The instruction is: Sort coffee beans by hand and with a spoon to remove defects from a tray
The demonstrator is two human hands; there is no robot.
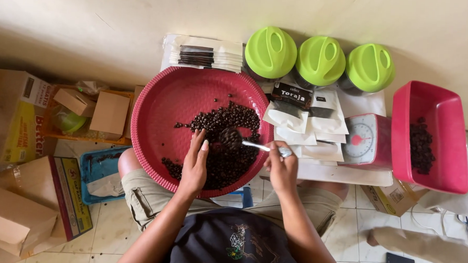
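Two hands over the round red tray point(155, 117) on the lap. Right hand point(281, 168), grip closed on a metal spoon point(244, 142) holding dark coffee beans point(228, 147). Left hand point(194, 164) flat, fingers open, touching beans near centre.

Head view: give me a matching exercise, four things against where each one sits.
Things:
1. spoon
2. round tray
3. kitchen scale
4. green lids

Places:
A. in the right hand
B. back row by the wall
C. on the person's lap
D. between white pouches and red tub

Pairs: 1-A, 2-C, 3-D, 4-B
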